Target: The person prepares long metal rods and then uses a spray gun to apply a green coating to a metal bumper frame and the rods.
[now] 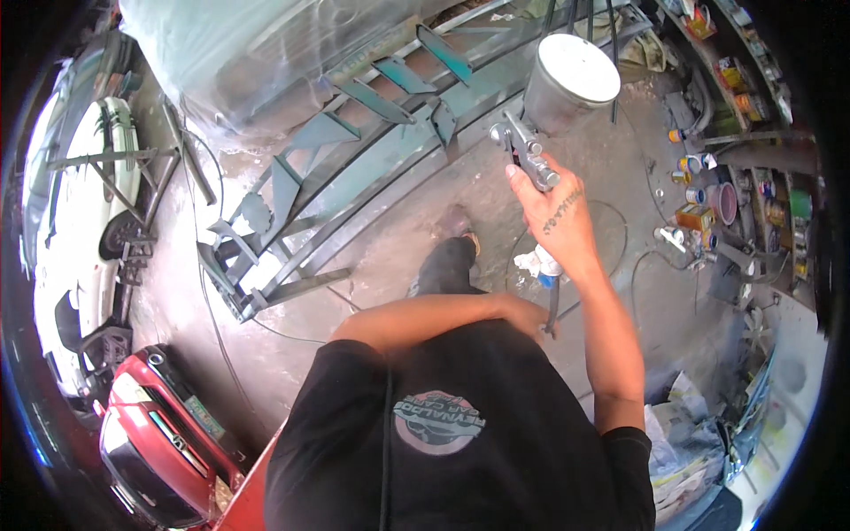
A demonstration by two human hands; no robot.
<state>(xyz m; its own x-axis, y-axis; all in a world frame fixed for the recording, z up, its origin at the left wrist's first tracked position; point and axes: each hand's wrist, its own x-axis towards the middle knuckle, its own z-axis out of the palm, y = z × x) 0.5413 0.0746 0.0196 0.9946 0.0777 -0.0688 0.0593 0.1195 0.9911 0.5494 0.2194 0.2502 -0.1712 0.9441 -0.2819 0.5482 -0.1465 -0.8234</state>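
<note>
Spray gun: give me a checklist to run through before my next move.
1. Spray gun held in the right hand: ok.
2. Trigger released: cannot tell, fingers are hidden.
3. Left hand gripping the dark hose: cannot tell, though it is at the hose.
4. Pail beyond the spray gun upright: ok.
5. Floor free of trailing lines: not ok, thin dark lines lie across it.

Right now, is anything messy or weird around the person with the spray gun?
Yes, a bit messy. At the lower right, crumpled sheets lie in an untidy heap. Beyond the right hand, a dark hose or cord curls loosely across the floor.
</note>
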